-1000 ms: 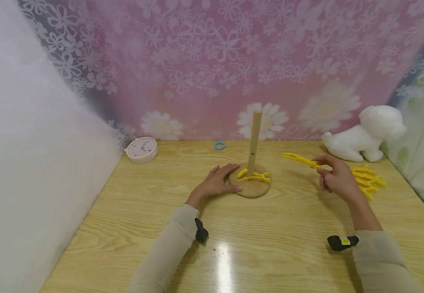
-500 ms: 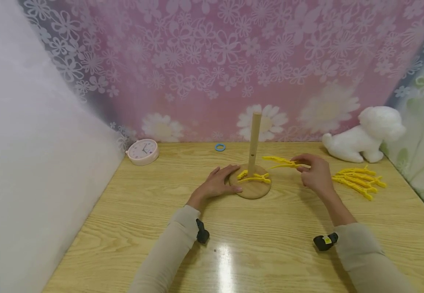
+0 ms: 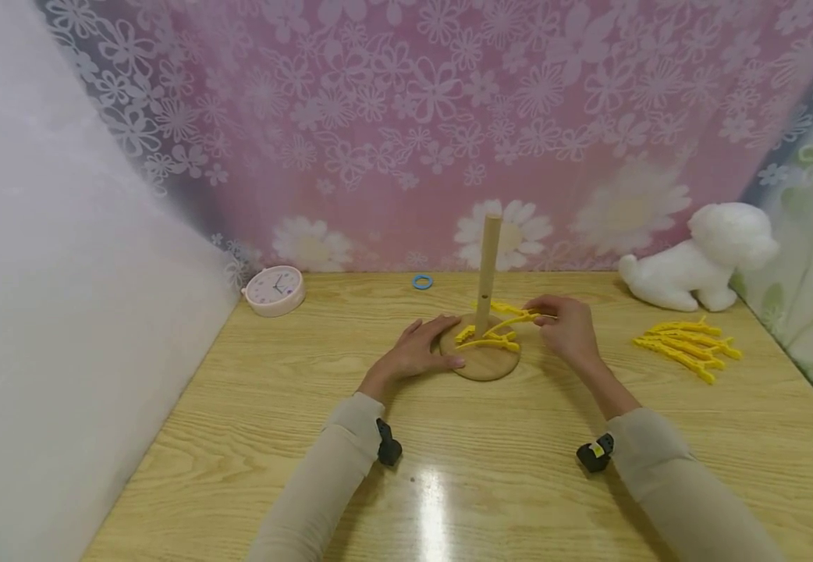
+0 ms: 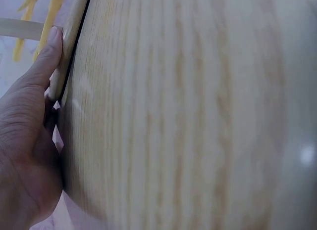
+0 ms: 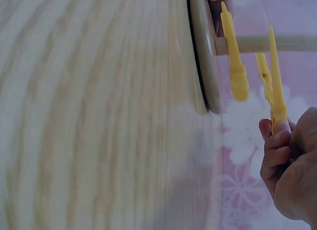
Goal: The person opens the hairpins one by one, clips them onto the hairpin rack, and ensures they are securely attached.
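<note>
A round wooden base [image 3: 484,367] carries an upright wooden post [image 3: 489,257]. My left hand [image 3: 417,349] lies at the base's left edge, fingers spread, its straight thumb [image 4: 47,57] along the rim. One yellow hair clip [image 5: 234,57] sits low at the post, its two arms on either side. My right hand [image 3: 569,332] pinches the tail end of a second yellow hair clip [image 5: 277,94] just above the first. The held clip's arms are spread apart, and the nearer one crosses in front of the post in the right wrist view.
Several more yellow hair clips [image 3: 690,347] lie in a pile on the right of the table [image 3: 519,476]. Behind them sits a white plush dog [image 3: 701,254]. A blue ring [image 3: 422,282] and a pink clock [image 3: 275,291] are along the back.
My right hand has carried the second clip leftward from beside the pile to the post, and the clip's arms have spread apart. My left hand stays at the base.
</note>
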Demonstrator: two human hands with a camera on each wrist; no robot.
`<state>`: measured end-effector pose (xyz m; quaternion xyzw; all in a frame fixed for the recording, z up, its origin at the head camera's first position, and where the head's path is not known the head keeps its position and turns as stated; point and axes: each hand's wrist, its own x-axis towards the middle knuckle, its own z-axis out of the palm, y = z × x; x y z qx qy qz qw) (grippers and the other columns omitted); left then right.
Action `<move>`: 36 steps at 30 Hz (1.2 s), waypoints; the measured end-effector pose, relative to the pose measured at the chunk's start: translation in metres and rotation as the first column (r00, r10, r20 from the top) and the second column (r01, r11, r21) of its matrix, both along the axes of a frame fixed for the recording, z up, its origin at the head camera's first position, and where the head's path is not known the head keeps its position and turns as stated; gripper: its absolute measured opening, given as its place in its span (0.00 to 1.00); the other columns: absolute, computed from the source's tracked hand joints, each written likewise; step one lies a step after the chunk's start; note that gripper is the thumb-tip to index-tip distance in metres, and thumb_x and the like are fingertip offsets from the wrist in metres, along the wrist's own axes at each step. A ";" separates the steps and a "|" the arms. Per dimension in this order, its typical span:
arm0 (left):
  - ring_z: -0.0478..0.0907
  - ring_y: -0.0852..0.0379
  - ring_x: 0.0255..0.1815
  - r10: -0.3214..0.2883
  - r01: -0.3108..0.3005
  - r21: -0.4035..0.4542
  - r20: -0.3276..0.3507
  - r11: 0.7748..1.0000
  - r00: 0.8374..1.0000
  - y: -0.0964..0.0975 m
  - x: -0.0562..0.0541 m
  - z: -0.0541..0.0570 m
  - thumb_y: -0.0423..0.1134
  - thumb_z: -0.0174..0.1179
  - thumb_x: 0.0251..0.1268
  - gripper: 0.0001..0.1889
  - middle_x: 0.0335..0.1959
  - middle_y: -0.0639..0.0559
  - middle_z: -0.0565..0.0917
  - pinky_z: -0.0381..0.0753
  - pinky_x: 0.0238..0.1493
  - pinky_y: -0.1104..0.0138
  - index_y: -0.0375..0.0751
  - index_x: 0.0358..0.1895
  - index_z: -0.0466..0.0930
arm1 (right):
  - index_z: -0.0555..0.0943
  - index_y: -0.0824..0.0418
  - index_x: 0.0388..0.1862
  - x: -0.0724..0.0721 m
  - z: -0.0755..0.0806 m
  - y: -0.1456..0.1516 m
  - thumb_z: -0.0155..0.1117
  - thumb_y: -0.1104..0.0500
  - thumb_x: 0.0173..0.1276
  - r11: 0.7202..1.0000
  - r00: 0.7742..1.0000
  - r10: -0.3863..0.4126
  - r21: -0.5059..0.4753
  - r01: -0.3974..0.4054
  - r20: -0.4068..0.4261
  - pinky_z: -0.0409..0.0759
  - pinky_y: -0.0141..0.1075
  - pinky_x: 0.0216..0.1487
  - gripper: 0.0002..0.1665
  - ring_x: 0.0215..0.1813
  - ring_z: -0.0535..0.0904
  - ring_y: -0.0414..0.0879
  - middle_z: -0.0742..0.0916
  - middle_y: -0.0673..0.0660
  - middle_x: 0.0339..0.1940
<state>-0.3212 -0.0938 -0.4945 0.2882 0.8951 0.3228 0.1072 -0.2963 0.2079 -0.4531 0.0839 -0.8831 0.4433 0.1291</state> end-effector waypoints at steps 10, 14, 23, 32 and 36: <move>0.46 0.60 0.86 0.006 -0.006 -0.007 -0.001 1.000 1.000 0.003 0.000 0.001 0.63 0.67 0.67 0.46 0.84 0.59 0.57 0.32 0.84 0.60 0.59 0.84 0.56 | 0.88 0.66 0.48 -0.001 -0.005 -0.018 0.55 0.80 0.60 0.998 0.999 0.037 0.041 -0.039 0.039 0.89 0.50 0.48 0.23 0.48 0.89 0.60 0.90 0.68 0.49; 0.47 0.59 0.85 0.020 -0.020 -0.017 -0.013 1.000 1.000 0.003 0.000 0.001 0.64 0.67 0.66 0.47 0.84 0.56 0.57 0.33 0.84 0.61 0.55 0.84 0.57 | 0.88 0.67 0.47 -0.001 -0.004 -0.021 0.57 0.79 0.59 0.998 0.998 0.054 0.042 -0.055 0.030 0.88 0.43 0.43 0.22 0.46 0.89 0.59 0.90 0.68 0.49; 0.48 0.59 0.85 0.032 -0.033 -0.030 -0.017 0.999 0.999 0.002 -0.001 0.002 0.65 0.67 0.66 0.47 0.84 0.54 0.60 0.33 0.85 0.60 0.52 0.83 0.60 | 0.87 0.67 0.50 -0.001 -0.004 -0.024 0.56 0.80 0.65 0.994 0.995 0.095 0.058 -0.097 0.045 0.88 0.55 0.50 0.21 0.53 0.88 0.64 0.90 0.69 0.50; 0.47 0.58 0.86 0.027 -0.027 -0.021 -0.006 0.999 1.000 0.001 -0.002 0.000 0.66 0.66 0.66 0.48 0.85 0.53 0.57 0.32 0.84 0.60 0.58 0.85 0.55 | 0.87 0.64 0.51 -0.002 -0.006 -0.024 0.54 0.77 0.67 0.992 0.989 0.103 0.067 -0.111 0.109 0.88 0.44 0.44 0.21 0.56 0.87 0.63 0.89 0.69 0.53; 0.46 0.59 0.86 0.025 -0.025 -0.014 -0.007 1.000 1.000 0.000 -0.001 0.001 0.65 0.66 0.66 0.47 0.85 0.55 0.57 0.32 0.85 0.59 0.59 0.84 0.55 | 0.87 0.63 0.51 0.000 -0.007 -0.023 0.55 0.76 0.67 0.990 0.989 0.109 0.073 -0.117 0.101 0.84 0.37 0.36 0.20 0.53 0.88 0.63 0.89 0.69 0.53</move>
